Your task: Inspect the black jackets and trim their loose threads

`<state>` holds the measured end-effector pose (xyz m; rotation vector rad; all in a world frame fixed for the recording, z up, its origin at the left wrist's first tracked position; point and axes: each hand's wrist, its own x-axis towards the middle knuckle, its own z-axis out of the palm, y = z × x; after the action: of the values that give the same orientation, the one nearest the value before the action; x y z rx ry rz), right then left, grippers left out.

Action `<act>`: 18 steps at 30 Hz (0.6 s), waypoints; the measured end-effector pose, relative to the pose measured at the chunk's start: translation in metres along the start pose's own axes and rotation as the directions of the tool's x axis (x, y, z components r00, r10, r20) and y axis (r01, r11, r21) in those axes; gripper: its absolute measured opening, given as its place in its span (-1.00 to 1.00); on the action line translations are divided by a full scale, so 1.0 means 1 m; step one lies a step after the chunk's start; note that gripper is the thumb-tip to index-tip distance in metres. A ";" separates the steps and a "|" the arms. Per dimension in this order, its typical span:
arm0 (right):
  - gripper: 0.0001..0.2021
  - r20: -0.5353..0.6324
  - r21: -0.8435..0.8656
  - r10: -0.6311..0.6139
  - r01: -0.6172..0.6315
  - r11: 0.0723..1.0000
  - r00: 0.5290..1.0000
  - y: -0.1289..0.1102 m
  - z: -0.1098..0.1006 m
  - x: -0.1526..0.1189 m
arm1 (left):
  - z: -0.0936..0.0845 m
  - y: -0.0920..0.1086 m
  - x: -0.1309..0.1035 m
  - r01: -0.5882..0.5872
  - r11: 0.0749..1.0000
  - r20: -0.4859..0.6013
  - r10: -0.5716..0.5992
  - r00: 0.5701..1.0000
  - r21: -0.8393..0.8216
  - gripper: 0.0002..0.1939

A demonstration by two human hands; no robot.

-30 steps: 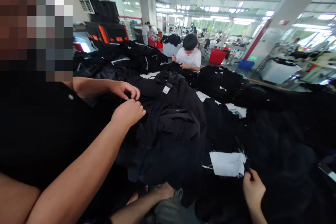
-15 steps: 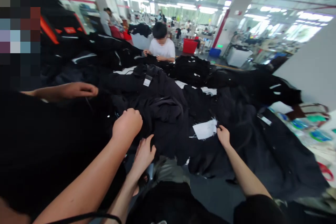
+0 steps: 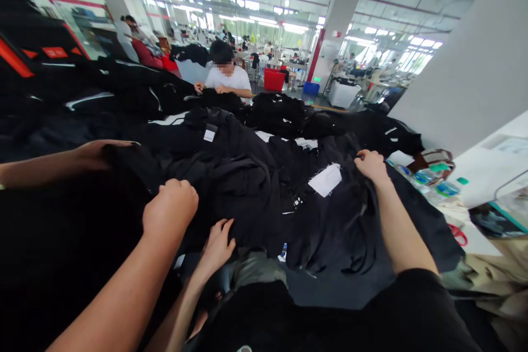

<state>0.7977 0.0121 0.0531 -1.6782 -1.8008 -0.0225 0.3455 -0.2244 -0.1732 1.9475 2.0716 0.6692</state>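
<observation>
My left hand (image 3: 219,243) lies on the near edge of a black garment (image 3: 243,187), its thumb and fingers apart. Farther right, the fingers of my right hand (image 3: 373,166) are curled onto dark cloth (image 3: 350,220). A white fabric piece with frayed edges (image 3: 325,180) rests on that cloth, left of my right hand and apart from it. Small white scraps (image 3: 296,201) show on the dark cloth beside it. A white label (image 3: 210,132) sits on the black garment beyond my left hand.
A co-worker's fist (image 3: 171,206) and other hand (image 3: 103,154) hold black cloth at my left. Across the heap of dark garments (image 3: 276,115) sits a person in white (image 3: 229,78). Bottles (image 3: 447,187) and red-handled scissors (image 3: 457,235) lie on the right.
My right hand has left the frayed white piece and moved away to the dark cloth beyond it. The white piece has turned. The co-worker's far hand has drawn black cloth leftward. My view has swung right.
</observation>
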 end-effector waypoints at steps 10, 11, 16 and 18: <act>-0.61 0.517 -0.229 0.093 0.033 0.973 0.851 -0.119 0.143 -0.001 | -0.003 0.012 -0.006 0.094 0.995 0.047 -0.096 0.994 0.027 -0.41; -0.58 0.535 -0.269 0.143 0.007 0.963 0.833 -0.120 0.157 -0.007 | -0.005 0.012 -0.006 0.101 0.995 0.057 -0.102 0.993 0.020 -0.41; -0.65 0.560 -0.372 0.263 -0.046 0.927 0.786 -0.110 0.178 -0.017 | -0.010 0.013 -0.005 0.117 0.993 0.088 -0.117 0.989 0.004 -0.42; -0.66 0.557 -0.355 0.261 -0.058 0.933 0.789 -0.110 0.170 -0.008 | -0.010 0.012 -0.004 0.119 0.993 0.083 -0.120 0.989 0.018 -0.42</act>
<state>0.6227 0.0610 -0.0366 -2.2571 -2.1823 0.3500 0.3524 -0.2299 -0.1595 1.8083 2.1268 0.5407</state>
